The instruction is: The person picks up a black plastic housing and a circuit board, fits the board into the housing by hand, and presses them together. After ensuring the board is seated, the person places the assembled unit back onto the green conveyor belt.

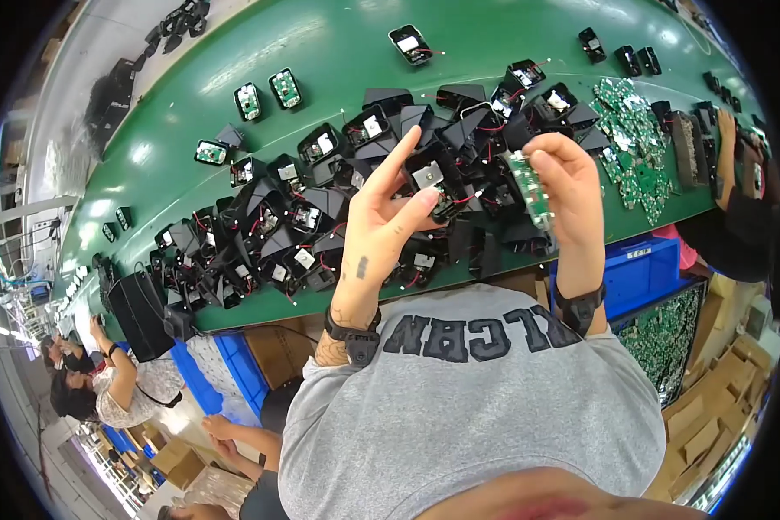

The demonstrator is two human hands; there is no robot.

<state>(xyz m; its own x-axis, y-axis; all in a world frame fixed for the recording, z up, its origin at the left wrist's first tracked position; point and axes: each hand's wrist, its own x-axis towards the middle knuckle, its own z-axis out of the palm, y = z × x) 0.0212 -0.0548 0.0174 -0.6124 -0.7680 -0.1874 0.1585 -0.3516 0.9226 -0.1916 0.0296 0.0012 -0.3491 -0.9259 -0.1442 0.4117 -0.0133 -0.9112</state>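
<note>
My left hand (380, 218) is closed on a small black plastic housing (446, 208), its thumb at the near edge and its index finger stretched out past it. A silvery square part shows inside the housing, and a red wire with a white plug sticks out to the right. In my right hand (574, 186) a narrow green circuit board (529, 192) is pinched near its top end between thumb and fingers. It hangs nearly upright, apart from the housing. Beneath both hands lies a heap of similar black housings (321, 143) with red wires.
A pile of green circuit boards (630, 147) lies to the right on the green table (321, 52). Housings fitted with boards (284, 88) stand at the far left. Blue bins (637, 276) sit below the table's near edge. Other people (130, 381) work at left and right.
</note>
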